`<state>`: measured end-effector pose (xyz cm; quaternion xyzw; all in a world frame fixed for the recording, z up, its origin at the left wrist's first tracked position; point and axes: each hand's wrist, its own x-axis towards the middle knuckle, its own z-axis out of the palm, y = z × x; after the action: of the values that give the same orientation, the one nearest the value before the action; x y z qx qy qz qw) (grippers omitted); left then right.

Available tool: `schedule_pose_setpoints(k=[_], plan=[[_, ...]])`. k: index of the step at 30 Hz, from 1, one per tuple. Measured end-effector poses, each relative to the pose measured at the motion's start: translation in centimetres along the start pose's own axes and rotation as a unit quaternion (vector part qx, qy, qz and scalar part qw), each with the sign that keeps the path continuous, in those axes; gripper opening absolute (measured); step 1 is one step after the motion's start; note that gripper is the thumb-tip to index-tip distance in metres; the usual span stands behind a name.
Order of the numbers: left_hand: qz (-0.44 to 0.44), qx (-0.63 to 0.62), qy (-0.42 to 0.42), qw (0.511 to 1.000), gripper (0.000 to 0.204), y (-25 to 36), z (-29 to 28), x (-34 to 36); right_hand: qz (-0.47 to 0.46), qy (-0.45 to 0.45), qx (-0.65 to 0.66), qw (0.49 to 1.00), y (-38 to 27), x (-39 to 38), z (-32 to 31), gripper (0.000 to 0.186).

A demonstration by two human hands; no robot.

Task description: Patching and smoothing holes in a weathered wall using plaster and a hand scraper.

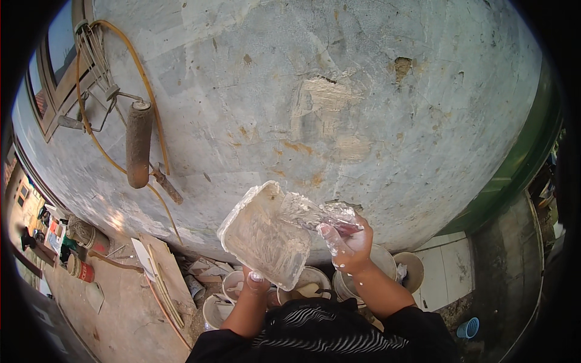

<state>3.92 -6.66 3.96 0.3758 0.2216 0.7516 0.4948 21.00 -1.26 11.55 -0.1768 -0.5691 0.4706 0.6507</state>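
My left hand grips the lower edge of a shallow, clear plastic tray from below; its fingers are mostly behind it. White filler is smeared over the tray's inside and rim. My right hand, streaked with white, is closed around what looks like a putty knife caked in filler. Its blade end reaches over the tray's right side. Just beyond both hands stands a weathered grey-blue wall, with a pale filled patch and a small broken hole higher up.
A worn paint roller and a yellow hose hang on the wall at left. Several buckets line the wall's foot below my hands. Boards lean at lower left. A blue plastic basket sits at lower right.
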Motion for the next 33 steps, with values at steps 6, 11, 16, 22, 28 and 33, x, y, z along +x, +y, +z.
schedule_pose_setpoints(k=[6, 11, 16, 22, 28, 33], plan=[[0.004, 0.028, -0.004, 1.000, 0.119, 0.3, 0.9, 0.5, -0.123, -0.047, -0.227, 0.965, 1.3, -0.1, -1.4, 0.019], [0.006, 0.019, -0.016, 1.000, 0.120, 0.2, 1.8, 1.1, -0.114, -0.056, -0.277, 0.953, 0.8, 0.1, -2.3, 0.015], [-0.001, 0.023, -0.049, 0.999, 0.121, 0.0, 2.1, 1.4, -0.025, -0.138, -0.322, 0.936, -0.8, 0.8, -2.6, 0.015], [0.003, 0.056, -0.081, 0.995, 0.118, -0.1, 3.5, 1.9, -0.027, -0.138, -0.306, 0.942, -0.9, 1.3, -2.8, 0.016], [-0.019, 0.071, -0.034, 0.997, 0.117, -0.3, 3.7, 1.8, -0.156, -0.130, -0.395, 0.896, -0.7, 0.9, -2.4, 0.027], [-0.046, 0.063, -0.016, 0.997, 0.113, -1.7, 1.0, 1.5, -0.193, -0.183, -0.432, 0.862, -0.9, 0.6, -1.9, 0.028]])
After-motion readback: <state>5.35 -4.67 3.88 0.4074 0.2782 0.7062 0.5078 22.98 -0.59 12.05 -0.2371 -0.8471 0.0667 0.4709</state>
